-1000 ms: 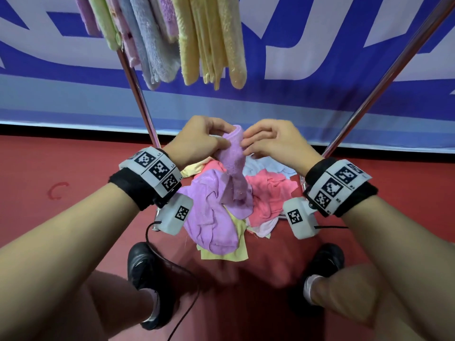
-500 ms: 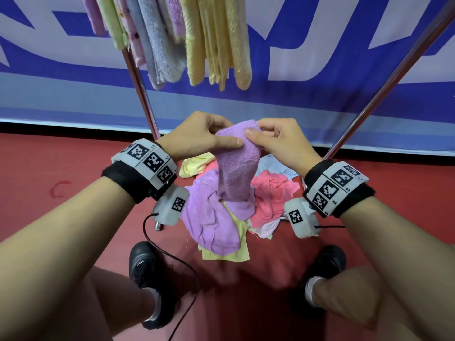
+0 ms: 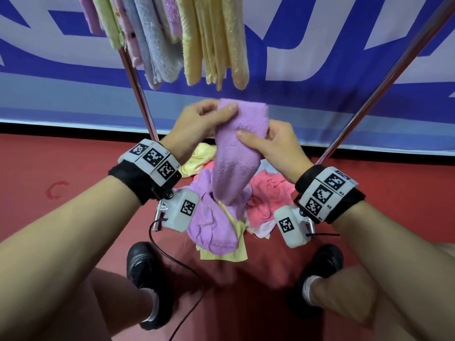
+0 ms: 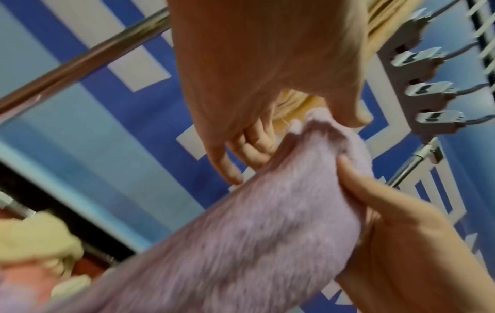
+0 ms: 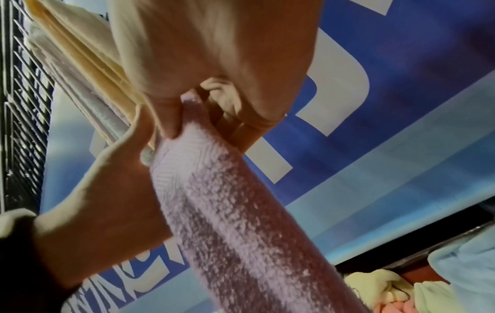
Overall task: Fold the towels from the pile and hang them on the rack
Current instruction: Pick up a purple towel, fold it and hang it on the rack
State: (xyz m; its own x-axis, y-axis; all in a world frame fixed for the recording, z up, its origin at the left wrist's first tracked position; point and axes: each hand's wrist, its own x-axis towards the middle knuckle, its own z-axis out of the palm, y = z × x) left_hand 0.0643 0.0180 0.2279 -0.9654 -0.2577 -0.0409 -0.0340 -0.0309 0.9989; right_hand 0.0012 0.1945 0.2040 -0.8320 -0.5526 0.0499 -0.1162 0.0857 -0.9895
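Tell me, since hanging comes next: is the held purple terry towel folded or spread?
Not spread: the purple terry towel hangs as a narrow bunched strip; whether neatly folded, cannot tell.

Hung towels (image 3: pixel 172 38) crowd overhead; slanted rack poles (image 3: pixel 138 89) flank open air between them

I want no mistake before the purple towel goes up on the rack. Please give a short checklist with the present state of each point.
1. Left hand grips the towel top: ok.
2. Right hand pinches its side: ok.
3. Towel lifted off the pile: not ok, its lower end reaches it.
4. Fold neat: cannot tell.
5. Free bar on the rack: cannot tell.
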